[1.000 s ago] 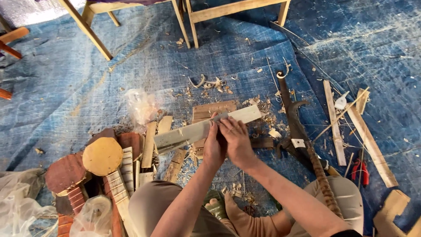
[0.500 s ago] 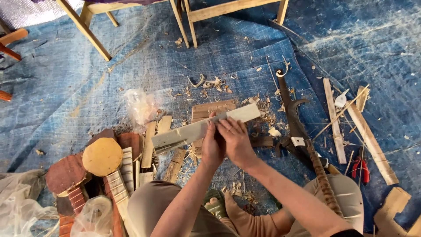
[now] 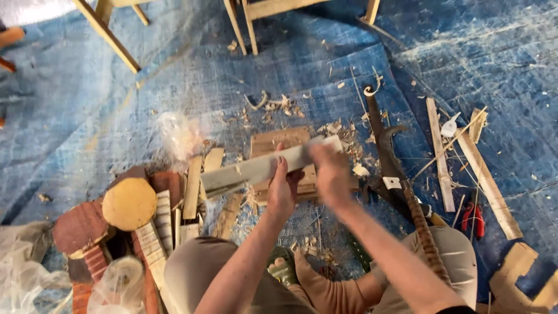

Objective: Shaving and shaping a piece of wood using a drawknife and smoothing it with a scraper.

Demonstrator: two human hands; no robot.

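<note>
Two bare hands work on one long pale wooden strip, which lies slanted across the middle of the scene, its right end higher and farther than its left. The left hand is clamped around the strip near its middle, fingers over the top edge. The right hand sits at the strip's right part and is blurred, so I cannot tell whether it grips the wood or only rests on it. Just under the strip lies a flat brown wooden board, touching or nearly touching it.

Wood shavings are scattered beyond the board on the blue tarp that covers the ground. Right of the hands lies a dark curved tool with a wrapped handle reaching toward the person's knee. Farther right are several pale wooden slats and red-handled pliers.

Left of the strip sits a pile of wood pieces with a round yellowish disc on top, and short pale sticks beside it. Clear plastic bags lie at the near left. Wooden furniture legs stand at the far edge.
</note>
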